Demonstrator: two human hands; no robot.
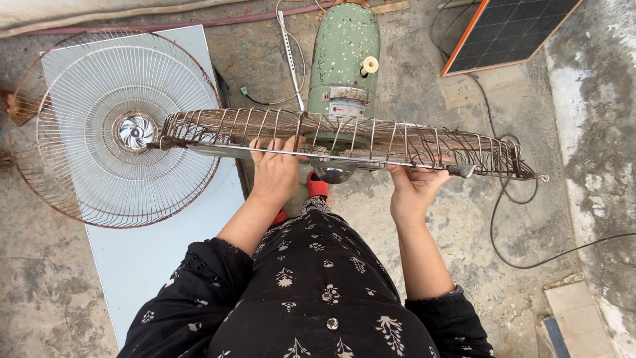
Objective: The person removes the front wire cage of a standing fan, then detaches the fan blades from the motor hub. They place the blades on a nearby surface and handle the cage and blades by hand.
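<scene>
While your left hand [275, 174] and right hand [414, 189] wrap their fingers around the rusty grille [344, 140], a rectangular silver label [345, 108] sits on the green motor [344, 56] behind.

- The person wears a black garment [311, 292] printed all over with small white leaf and sprig motifs, spaced widely apart.
- The sleeves are pushed up, bunching into dark folds; the left sleeve [199, 278] shows a textured, lacy edge at its cuff, the right sleeve [450, 315] a narrow pale trim.
- A small round silvery button [332, 323] sits at the middle of the front.
- Both forearms and both hands, left hand [275, 174] and right hand [414, 189], are bare, with no rings, watch or gloves visible.
</scene>
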